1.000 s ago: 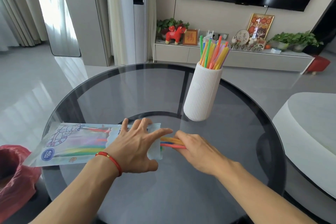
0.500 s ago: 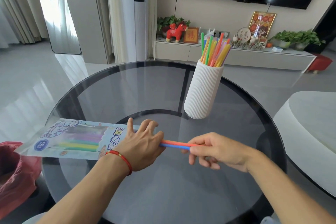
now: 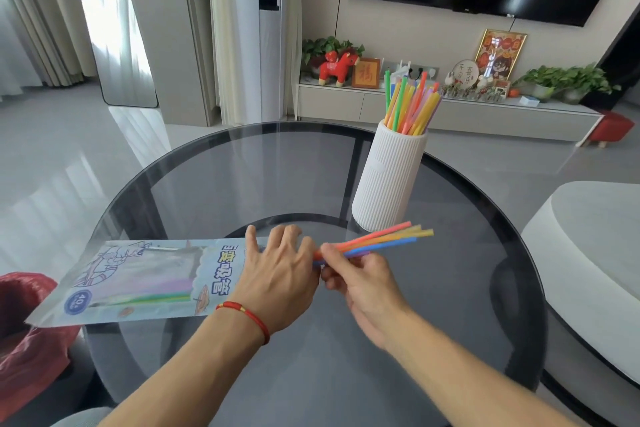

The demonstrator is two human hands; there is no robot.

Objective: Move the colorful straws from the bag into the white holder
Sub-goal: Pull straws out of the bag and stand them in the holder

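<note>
At the far left edge a crumpled red plastic bag (image 3: pixel 24 329) sits beside the round smoked-glass table (image 3: pixel 450 340). On the glass lies the flat, pale blue printed straw bag (image 3: pixel 138 281), its mouth pointing right; a few purple, green and yellow straws (image 3: pixel 166 291) show dimly through its film. The left hand (image 3: pixel 277 274), wearing a red cord bracelet (image 3: pixel 247 315) at the wrist, rests palm down on the mouth end of that bag, fingers spread and fairly straight, pressing it to the table. Just to its right, the right hand (image 3: pixel 363 284) pinches a small fan of pink, orange, yellow and blue straws (image 3: pixel 384 241) between thumb and fingers; their near ends are at the bag's mouth, their far ends point up and right toward the holder. Behind them stands the white ribbed cylindrical holder (image 3: pixel 389 180), upright on the table, with many colourful straws (image 3: pixel 410 104) leaning inside it
</note>
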